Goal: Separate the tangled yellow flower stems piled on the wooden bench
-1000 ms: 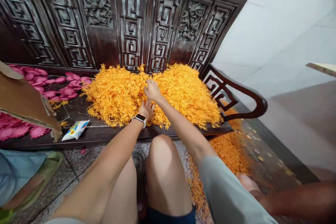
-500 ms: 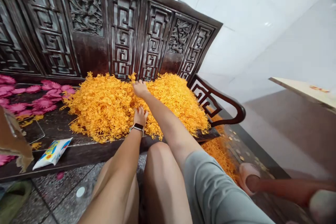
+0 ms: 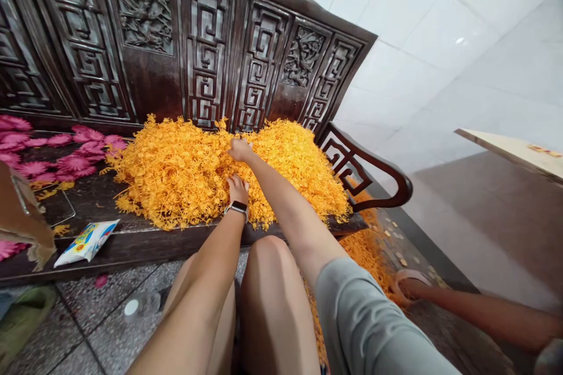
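Note:
A large heap of yellow artificial flower pieces [image 3: 176,176] lies on a dark carved wooden bench [image 3: 149,241], with a shallow dip near its middle. My left hand [image 3: 238,190], wearing a watch [image 3: 238,207] at the wrist, rests on the front of this dip with fingers stretched over the pieces. Farther back, my right hand [image 3: 240,150] presses into the heap, its fingers curled into the yellow pieces and the tips hidden.
Pink flower heads [image 3: 74,164], a torn cardboard box [image 3: 21,211] and a small white-and-blue packet [image 3: 87,242] are at the left. Orange pieces [image 3: 367,252] cover the floor beyond the armrest [image 3: 373,187]. Another person's leg [image 3: 479,307] reaches in from the right.
My right hand has drawn slightly right and nearer to me, its fingers more curled. My left hand has shifted slightly right. The other person's leg has moved.

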The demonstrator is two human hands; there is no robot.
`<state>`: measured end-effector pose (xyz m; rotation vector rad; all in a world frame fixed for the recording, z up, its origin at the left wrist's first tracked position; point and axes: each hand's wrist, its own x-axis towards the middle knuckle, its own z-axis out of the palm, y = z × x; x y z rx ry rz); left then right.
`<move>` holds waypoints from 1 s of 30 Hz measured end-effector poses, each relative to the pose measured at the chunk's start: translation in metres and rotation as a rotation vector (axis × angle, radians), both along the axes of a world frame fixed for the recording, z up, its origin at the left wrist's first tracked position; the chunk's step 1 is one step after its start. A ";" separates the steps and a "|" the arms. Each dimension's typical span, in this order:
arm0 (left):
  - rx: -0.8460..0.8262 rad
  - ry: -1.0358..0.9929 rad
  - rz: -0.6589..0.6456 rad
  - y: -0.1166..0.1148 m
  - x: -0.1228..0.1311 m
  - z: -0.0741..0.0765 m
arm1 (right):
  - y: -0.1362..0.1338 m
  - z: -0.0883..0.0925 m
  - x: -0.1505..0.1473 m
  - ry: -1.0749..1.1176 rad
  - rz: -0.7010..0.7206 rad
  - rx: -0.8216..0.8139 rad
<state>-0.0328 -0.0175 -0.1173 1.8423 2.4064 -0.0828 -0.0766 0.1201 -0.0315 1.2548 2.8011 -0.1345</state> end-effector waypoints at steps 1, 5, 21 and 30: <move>-0.002 0.002 0.005 0.001 0.000 0.000 | 0.002 0.002 0.000 0.012 0.004 0.004; -0.010 0.022 0.017 0.003 0.002 -0.001 | 0.014 0.011 0.006 0.052 -0.028 0.033; 0.015 -0.047 0.079 0.018 0.010 0.000 | 0.033 -0.002 -0.044 0.043 0.192 0.089; -0.022 0.013 0.027 0.021 -0.001 -0.006 | 0.059 0.061 -0.015 0.241 0.180 0.183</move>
